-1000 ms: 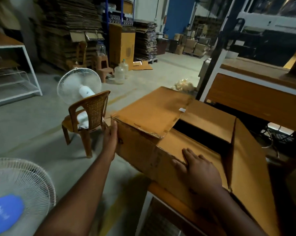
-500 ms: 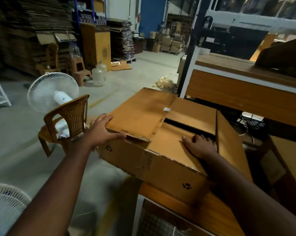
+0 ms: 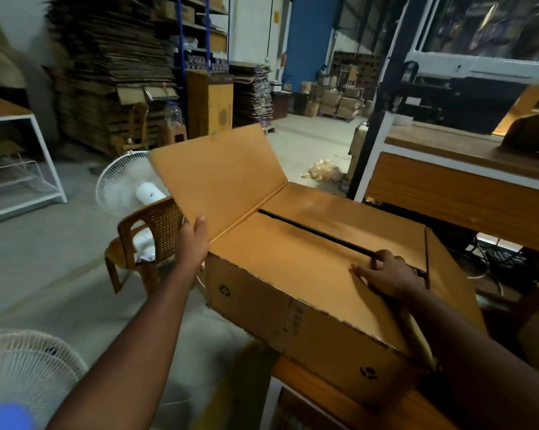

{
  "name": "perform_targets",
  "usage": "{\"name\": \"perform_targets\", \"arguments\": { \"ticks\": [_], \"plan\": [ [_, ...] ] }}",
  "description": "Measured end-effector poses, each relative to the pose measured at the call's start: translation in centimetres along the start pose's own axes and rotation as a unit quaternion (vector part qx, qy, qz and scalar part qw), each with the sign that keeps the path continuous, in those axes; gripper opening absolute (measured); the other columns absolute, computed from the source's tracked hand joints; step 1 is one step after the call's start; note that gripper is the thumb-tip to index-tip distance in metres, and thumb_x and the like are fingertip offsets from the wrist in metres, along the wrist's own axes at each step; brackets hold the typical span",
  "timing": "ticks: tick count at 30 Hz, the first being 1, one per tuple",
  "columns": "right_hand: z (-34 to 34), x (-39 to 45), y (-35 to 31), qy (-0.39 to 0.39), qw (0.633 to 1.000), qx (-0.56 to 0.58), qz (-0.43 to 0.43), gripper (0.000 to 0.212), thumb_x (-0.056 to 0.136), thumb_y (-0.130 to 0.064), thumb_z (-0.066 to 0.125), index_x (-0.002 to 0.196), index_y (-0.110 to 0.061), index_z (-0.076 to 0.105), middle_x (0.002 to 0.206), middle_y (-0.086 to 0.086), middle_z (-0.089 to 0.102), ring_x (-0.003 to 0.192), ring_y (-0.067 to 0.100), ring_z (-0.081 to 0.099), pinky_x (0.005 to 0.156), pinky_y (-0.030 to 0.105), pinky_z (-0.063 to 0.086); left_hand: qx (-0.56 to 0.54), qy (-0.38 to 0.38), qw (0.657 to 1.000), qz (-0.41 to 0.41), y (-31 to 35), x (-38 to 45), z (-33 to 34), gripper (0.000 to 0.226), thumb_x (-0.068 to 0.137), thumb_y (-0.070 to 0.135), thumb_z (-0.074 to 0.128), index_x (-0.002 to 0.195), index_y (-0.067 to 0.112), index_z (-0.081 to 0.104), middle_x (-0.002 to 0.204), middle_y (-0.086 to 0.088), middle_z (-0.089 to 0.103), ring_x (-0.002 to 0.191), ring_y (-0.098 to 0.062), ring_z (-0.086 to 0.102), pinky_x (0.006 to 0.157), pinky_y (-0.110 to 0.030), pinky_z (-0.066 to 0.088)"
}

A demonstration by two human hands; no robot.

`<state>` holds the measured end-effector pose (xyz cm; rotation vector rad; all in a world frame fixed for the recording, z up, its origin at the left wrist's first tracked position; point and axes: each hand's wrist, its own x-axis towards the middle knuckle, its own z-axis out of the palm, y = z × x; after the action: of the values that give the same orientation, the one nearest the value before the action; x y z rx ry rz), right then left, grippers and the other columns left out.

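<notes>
A large brown cardboard box (image 3: 293,308) rests on the corner of a wooden table (image 3: 333,395). Its two long top flaps are folded down, with a dark slit between them. The left end flap (image 3: 218,181) stands raised and tilted outward. My left hand (image 3: 195,243) grips that flap's near edge, thumb on the inner face and fingers behind it. My right hand (image 3: 386,274) lies on the near long flap at the right end of the slit, its fingertips curled over the flap's edge into the gap. The right end flap (image 3: 448,280) hangs outward.
A brown plastic chair (image 3: 156,225) and a white pedestal fan (image 3: 122,181) stand on the floor just left of the box. A second fan (image 3: 23,367) is at bottom left. A wooden workbench (image 3: 448,187) runs behind on the right, a white rack (image 3: 41,156) at left.
My left hand has lifted the left end flap from flat on top to raised. The two long flaps now lie closed, and my right hand has slid to the slit's right end.
</notes>
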<state>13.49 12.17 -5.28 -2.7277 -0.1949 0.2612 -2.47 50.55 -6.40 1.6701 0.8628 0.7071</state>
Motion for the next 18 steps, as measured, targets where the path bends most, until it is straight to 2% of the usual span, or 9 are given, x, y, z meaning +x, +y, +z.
{"name": "perform_targets", "arguments": {
  "ticks": [1, 3, 6, 8, 9, 11, 14, 15, 18],
  "plan": [
    [-0.6, -0.2, 0.0, 0.006, 1.0, 0.021, -0.009, 0.106, 0.068, -0.091, 0.065, 0.147, -0.022, 0.049, 0.14, 0.013, 0.057, 0.11, 0.025, 0.062, 0.082, 0.042, 0.059, -0.019, 0.002, 0.999, -0.029, -0.2, 0.4, -0.1, 0.058, 0.108, 0.043, 0.042, 0.139, -0.006, 0.053, 0.132, -0.021, 0.063, 0.127, -0.039, 0.056, 0.098, -0.041, 0.044],
    [-2.1, -0.7, 0.0, 0.017, 0.998, 0.048, -0.027, 0.079, 0.083, -0.062, 0.08, 0.143, -0.018, 0.053, 0.138, 0.011, 0.058, 0.1, 0.015, 0.058, 0.071, 0.031, 0.052, -0.042, 0.001, 0.997, -0.071, -0.7, 0.8, -0.2, 0.06, 0.107, 0.043, 0.043, 0.149, 0.0, 0.044, 0.15, -0.02, 0.051, 0.135, -0.039, 0.05, 0.107, -0.043, 0.04],
    [-5.3, -1.5, -0.5, 0.09, 0.992, 0.055, -0.071, 0.054, 0.086, -0.057, 0.08, 0.128, -0.029, 0.062, 0.134, 0.003, 0.059, 0.111, 0.019, 0.055, 0.092, 0.043, 0.048, -0.067, -0.011, 0.993, -0.099, -1.3, 0.7, -0.2, 0.052, 0.107, 0.041, 0.041, 0.145, 0.006, 0.048, 0.141, -0.017, 0.056, 0.115, -0.031, 0.054, 0.094, -0.038, 0.039],
    [-7.7, -3.0, -1.7, 0.155, 0.982, 0.053, -0.09, 0.053, 0.084, -0.064, 0.077, 0.126, -0.037, 0.06, 0.13, -0.003, 0.058, 0.121, 0.026, 0.053, 0.104, 0.052, 0.044, -0.1, -0.043, 0.988, -0.108, -1.1, 0.1, -0.1, 0.05, 0.109, 0.041, 0.04, 0.147, 0.01, 0.047, 0.139, -0.013, 0.057, 0.11, -0.025, 0.051, 0.091, -0.035, 0.036],
    [-8.9, -3.8, -2.4, 0.171, 0.978, 0.046, -0.108, 0.058, 0.083, -0.066, 0.076, 0.131, -0.037, 0.058, 0.127, -0.006, 0.057, 0.119, 0.026, 0.054, 0.102, 0.052, 0.046, -0.111, -0.065, 0.985, -0.119, -0.8, -0.3, 0.0, 0.052, 0.109, 0.044, 0.039, 0.148, 0.011, 0.046, 0.14, -0.012, 0.057, 0.111, -0.023, 0.051, 0.092, -0.035, 0.036],
    [-11.3, -6.1, -4.0, 0.171, 0.972, -0.009, -0.159, 0.069, 0.083, -0.065, 0.077, 0.14, -0.032, 0.056, 0.12, -0.009, 0.056, 0.108, 0.019, 0.058, 0.088, 0.045, 0.055, -0.118, -0.108, 0.977, -0.143, -0.3, -1.3, 0.2, 0.061, 0.108, 0.055, 0.035, 0.151, 0.014, 0.045, 0.144, -0.01, 0.056, 0.121, -0.025, 0.052, 0.098, -0.037, 0.038],
    [-13.7, -10.0, -5.5, 0.186, 0.949, -0.136, -0.214, 0.07, 0.083, -0.07, 0.073, 0.138, -0.031, 0.057, 0.111, -0.007, 0.062, 0.095, 0.016, 0.062, 0.073, 0.038, 0.06, -0.128, -0.153, 0.964, -0.174, 0.5, -2.9, 0.0, 0.076, 0.101, 0.071, 0.026, 0.154, 0.02, 0.044, 0.137, -0.003, 0.057, 0.139, -0.027, 0.047, 0.11, -0.043, 0.036],
    [-14.1, -11.2, -5.7, 0.203, 0.937, -0.168, -0.229, 0.069, 0.083, -0.071, 0.071, 0.138, -0.031, 0.057, 0.107, -0.007, 0.063, 0.089, 0.015, 0.062, 0.067, 0.035, 0.06, -0.132, -0.166, 0.961, -0.179, 0.9, -3.4, -0.1, 0.082, 0.096, 0.078, 0.024, 0.153, 0.023, 0.045, 0.139, 0.001, 0.056, 0.14, -0.027, 0.046, 0.113, -0.045, 0.034],
    [-14.5, -14.3, -6.0, 0.24, 0.908, -0.22, -0.263, 0.067, 0.088, -0.068, 0.067, 0.142, -0.032, 0.053, 0.111, -0.002, 0.07, 0.081, 0.012, 0.056, 0.057, 0.028, 0.049, -0.154, -0.174, 0.955, -0.183, 1.0, -3.9, -0.4, 0.098, 0.081, 0.094, 0.028, 0.151, 0.027, 0.051, 0.15, -0.005, 0.056, 0.141, -0.027, 0.047, 0.12, -0.052, 0.032]
  ]
}}
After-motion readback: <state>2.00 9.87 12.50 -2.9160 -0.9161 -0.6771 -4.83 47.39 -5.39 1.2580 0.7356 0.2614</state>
